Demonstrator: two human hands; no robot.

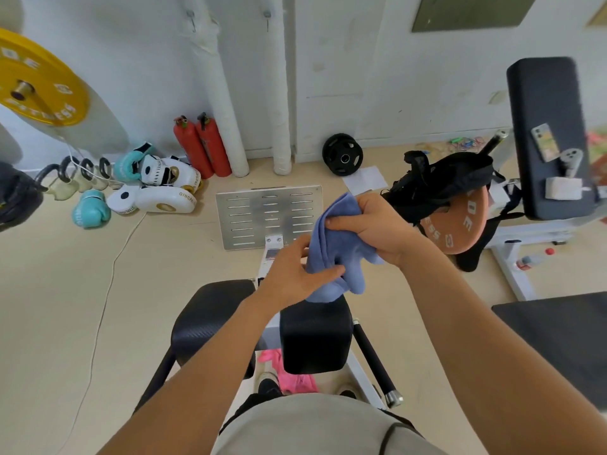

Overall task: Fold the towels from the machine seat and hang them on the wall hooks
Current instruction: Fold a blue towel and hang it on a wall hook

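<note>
A blue towel (331, 244) hangs bunched in the air above the black machine seat (315, 336). My right hand (371, 224) grips its upper part with curled fingers. My left hand (295, 274) holds the lower part, thumb pressed on the cloth. A pink towel (289, 372) lies low down between the two seat pads, near my feet. Two metal wall hooks (192, 19) (267, 18) stick out of the white wall at the top, both bare.
A metal footplate (249, 215) lies ahead on the floor. Two red extinguishers (202, 146), boxing gloves (92, 208) and white pads sit at the left wall. A black bag (443, 182) rests on an orange weight plate at right, beside a padded bench (548, 133) carrying a phone.
</note>
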